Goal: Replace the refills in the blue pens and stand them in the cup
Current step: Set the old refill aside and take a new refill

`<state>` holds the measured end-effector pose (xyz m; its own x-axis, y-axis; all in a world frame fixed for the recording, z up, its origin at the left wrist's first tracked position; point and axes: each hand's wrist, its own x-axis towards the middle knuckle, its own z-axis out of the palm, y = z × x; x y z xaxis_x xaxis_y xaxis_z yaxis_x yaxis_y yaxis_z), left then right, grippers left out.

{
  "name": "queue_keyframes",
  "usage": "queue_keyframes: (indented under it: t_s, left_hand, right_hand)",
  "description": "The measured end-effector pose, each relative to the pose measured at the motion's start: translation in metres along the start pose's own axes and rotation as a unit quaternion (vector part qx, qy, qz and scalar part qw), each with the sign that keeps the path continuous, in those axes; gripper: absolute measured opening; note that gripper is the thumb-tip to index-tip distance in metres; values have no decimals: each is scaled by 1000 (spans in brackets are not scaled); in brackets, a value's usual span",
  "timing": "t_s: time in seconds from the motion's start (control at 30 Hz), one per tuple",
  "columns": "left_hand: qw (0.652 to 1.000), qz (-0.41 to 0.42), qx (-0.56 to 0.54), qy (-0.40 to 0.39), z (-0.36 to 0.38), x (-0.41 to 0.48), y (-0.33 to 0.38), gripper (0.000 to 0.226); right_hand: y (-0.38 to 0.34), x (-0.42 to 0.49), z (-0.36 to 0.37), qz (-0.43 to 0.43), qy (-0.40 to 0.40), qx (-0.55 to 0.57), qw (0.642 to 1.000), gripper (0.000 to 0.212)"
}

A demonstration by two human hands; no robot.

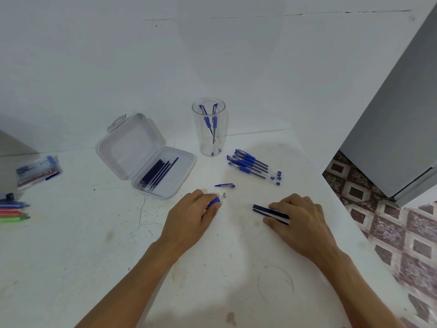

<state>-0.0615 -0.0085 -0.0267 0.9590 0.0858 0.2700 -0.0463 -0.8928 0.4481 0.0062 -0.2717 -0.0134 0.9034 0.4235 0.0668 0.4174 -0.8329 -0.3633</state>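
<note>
Blue plastic shows between the fingers of your left hand (192, 213), which is curled shut around a pen barrel (214, 201) at about 6 o'clock on the white surface (82, 245), with a small grey tip piece (224, 195) lying just beyond the barrel's end and a loose blue cap (225, 185) a little farther toward 12. Your right hand (298, 217) lies low at 4 o'clock with fingers closed over a few dark refills (264, 209), pressing them to the surface or pinching them; which of the two you cannot tell from here. Those refills look thin, light and slightly bendy, so take one near its middle and steer it straight into the barrel, not from the far end where it could bow. The barrel is stiff and smooth; its rubbery blue grip section is the surest place to hold. The tip piece is tiny and likely to roll or skitter, so pick it up with fingertips. At 12 o'clock the clear cup (209, 129) stands upright with two finished pens (210, 121) inside, light enough to tip if knocked. Waiting pens (254, 166) lie bundled at 1 o'clock, and the open clear case (146, 159) at 10 o'clock holds spare refills (157, 172). No brand or lettering can be read on anything.
</note>
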Motion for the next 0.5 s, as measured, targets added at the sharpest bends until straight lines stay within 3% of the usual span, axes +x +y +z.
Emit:
queue_keyframes:
  t_s: [0.2,0.5]
  left_hand:
    - [1000,1,-1,-2,-1,0,0,31]
    - [1000,-1,1,3,-4,2,3,43]
  right_hand:
    - [0,4,0,-14,21,3,1000,28]
    - [-2,6,0,-6,7,11,1000,33]
